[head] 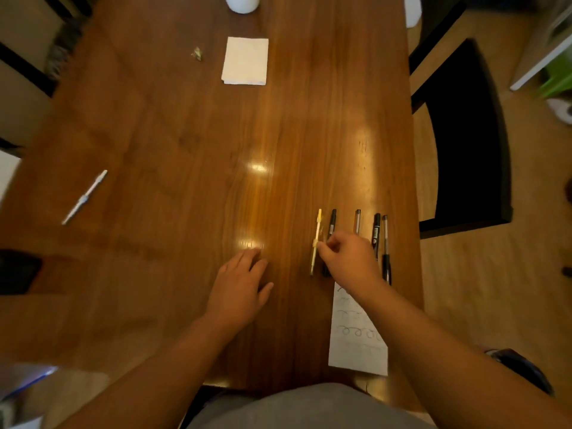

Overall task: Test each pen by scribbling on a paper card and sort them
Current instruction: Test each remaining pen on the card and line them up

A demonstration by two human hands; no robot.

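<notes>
So, both arms: bare forearms reach from the near edge out over the wooden table (185, 134), the left one angled toward the middle and the right one toward the right side.
Left hand (240, 283): lies palm down on the bare wood, fingers relaxed and slightly spread, pointing far, thumb out to the right; it holds nothing.
Right hand (349, 258): hovers low over the near halves of the pen row, back of the hand up, fingers curled and bunched toward the left.
Right hand's grasp: the fingertips meet the yellow pen (317, 236) at its middle; I cannot tell whether they pinch it or only touch it.
Pen row: five pens lie side by side, right of centre, pointing near to far. From the left these are the yellow pen, a black pen (332, 221), a clear pen (357, 221), a black marker (376, 230) and a black-grip pen (386, 249).
White pen (84, 198): lies alone and slanted, well apart at the left side.
Paper card (356, 342): lies at the near right edge, just near of the row, with looped scribbles on it, partly under the right forearm.
Far end: a folded white paper (245, 61), a small crumpled scrap (197, 53) and a white cup (242, 3).
Right of the table: a black chair (464, 134).
</notes>
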